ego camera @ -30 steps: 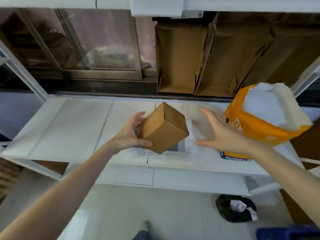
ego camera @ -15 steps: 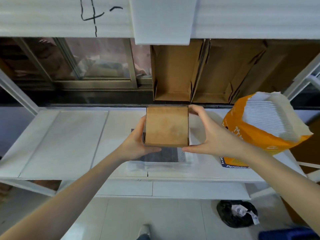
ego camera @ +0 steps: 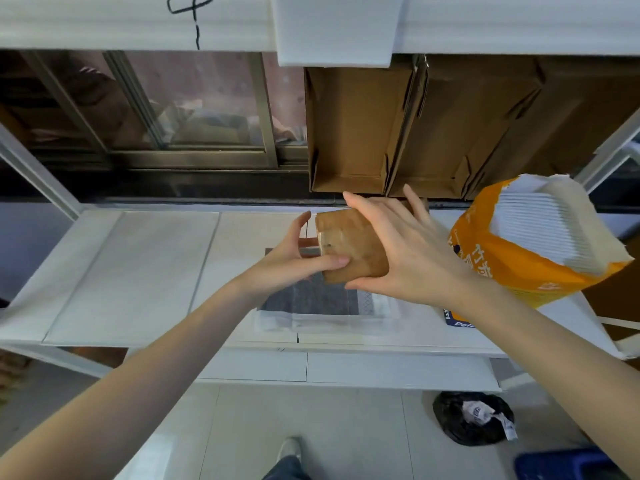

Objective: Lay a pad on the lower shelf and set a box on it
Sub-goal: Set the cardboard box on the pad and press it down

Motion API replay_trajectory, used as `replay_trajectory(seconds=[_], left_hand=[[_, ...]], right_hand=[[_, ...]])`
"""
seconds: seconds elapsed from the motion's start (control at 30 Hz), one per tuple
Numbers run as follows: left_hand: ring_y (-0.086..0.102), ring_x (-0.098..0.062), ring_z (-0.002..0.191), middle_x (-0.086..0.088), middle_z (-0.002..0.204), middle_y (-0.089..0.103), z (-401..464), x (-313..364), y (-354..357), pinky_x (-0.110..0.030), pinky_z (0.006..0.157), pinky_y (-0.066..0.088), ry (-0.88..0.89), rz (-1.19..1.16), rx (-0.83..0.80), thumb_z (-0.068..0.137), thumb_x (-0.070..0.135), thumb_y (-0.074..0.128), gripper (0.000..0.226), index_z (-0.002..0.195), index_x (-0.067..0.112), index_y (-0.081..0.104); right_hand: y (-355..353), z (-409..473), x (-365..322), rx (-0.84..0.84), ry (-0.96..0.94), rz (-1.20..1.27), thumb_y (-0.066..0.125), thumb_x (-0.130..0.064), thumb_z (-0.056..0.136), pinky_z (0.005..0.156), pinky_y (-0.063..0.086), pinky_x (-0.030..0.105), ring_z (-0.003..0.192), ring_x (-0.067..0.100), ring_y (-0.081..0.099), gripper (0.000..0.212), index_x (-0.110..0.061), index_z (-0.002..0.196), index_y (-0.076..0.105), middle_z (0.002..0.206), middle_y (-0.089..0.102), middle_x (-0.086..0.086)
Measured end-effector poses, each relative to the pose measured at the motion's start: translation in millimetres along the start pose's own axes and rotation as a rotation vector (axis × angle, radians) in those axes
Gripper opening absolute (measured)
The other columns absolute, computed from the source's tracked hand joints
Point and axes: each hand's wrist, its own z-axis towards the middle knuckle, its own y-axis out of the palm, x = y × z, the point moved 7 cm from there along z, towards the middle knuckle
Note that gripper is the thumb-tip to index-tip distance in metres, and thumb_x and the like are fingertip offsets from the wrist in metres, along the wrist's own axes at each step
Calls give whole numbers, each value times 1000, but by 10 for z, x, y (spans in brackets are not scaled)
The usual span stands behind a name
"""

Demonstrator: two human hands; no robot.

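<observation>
Since half a second ago you have tipped the box (ego camera: 349,247) out of square: it then sat level between your palms, and it now hangs tilted, its taped end turned toward your left. Your right hand has also come across its top.

Left to right. The left half of the lower shelf (ego camera: 131,271) carries nothing but its white lining. Your left hand (ego camera: 287,263) grips the box's left end, thumb along the near face and fingers (ego camera: 304,221) round the far side, clamped on the cardboard. The box is held in the air over the pad (ego camera: 311,299), not yet touching it as far as the view shows. The pad lies flat near the shelf's front edge, about midway along, dark panel within a white border. Your right hand (ego camera: 412,258) covers the box's top and right side, fingers spread and pressed to it. At the shelf's right end stands an open orange bag (ego camera: 512,258) of stacked white pads, close beside your right wrist.

Handling, by judgement: the box looks like stiff, dry cardboard, light enough to be turned freely, and not slippery. Hold it by two opposite faces, level it, and lower it onto the dark panel. The pad appears thin and soft; a sliding placement could ruck it, so set the box straight down.
</observation>
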Motion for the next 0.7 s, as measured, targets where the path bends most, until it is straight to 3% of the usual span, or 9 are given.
replay_trajectory(seconds=[0.1, 0.2, 0.37, 0.47, 0.53, 0.6, 0.7], left_hand=[[59, -21, 114, -2, 126, 57, -46, -92, -2, -45, 105, 42, -39, -106, -58, 50, 52, 80, 109, 141, 36, 22], [60, -18, 111, -1, 125, 58, -89, -102, -57, -42, 104, 44, -7, -165, -72, 49, 50, 77, 104, 139, 32, 28], [53, -17, 117, 2, 129, 49, -110, -64, -184, -35, 98, 47, 48, -139, -46, 26, 66, 83, 127, 136, 32, 31], [49, -16, 118, 4, 133, 44, -98, -90, -230, -28, 90, 48, 69, -99, -24, 40, 57, 86, 116, 137, 37, 26], [44, -14, 116, 8, 132, 35, -28, -167, -295, -19, 80, 46, 71, -8, 42, 61, 35, 84, 108, 143, 40, 13], [40, -12, 113, 10, 129, 31, 81, -278, -361, -15, 73, 44, 74, 65, 90, 69, 19, 80, 108, 144, 41, 5], [46, -8, 103, 13, 118, 39, 304, -604, -415, -14, 70, 45, 0, 46, 98, 75, 19, 76, 100, 144, 39, 6]], right_hand=[[-53, -5, 18, -54, 9, 48, 63, -69, 65, 115, -9, 46, 139, 12, 24, 109, -29, 147, 3, 151, 31, -3], [-207, -48, 208, -1, 103, 139, 45, -70, 77, 117, 2, 55, 141, 14, 22, 93, -27, 148, 2, 155, 23, -1], [-265, -210, 705, 101, 348, 449, 26, -56, 91, 114, 22, 51, 140, 12, 25, 63, -32, 147, 11, 152, 30, -3], [-172, -270, 804, 55, 423, 512, 25, -52, 95, 113, 27, 46, 137, 14, 32, 54, -33, 145, 17, 147, 38, -3], [-109, -303, 834, 27, 448, 528, 26, -50, 95, 109, 29, 37, 134, 14, 35, 53, -31, 144, 22, 143, 42, -3], [-8, -356, 873, -15, 485, 543, 27, -47, 95, 103, 28, 30, 131, 12, 37, 50, -29, 142, 25, 135, 44, -6], [196, -477, 957, -78, 561, 584, 29, -50, 92, 99, 31, 28, 125, 12, 41, 53, -28, 141, 28, 127, 45, -9]])
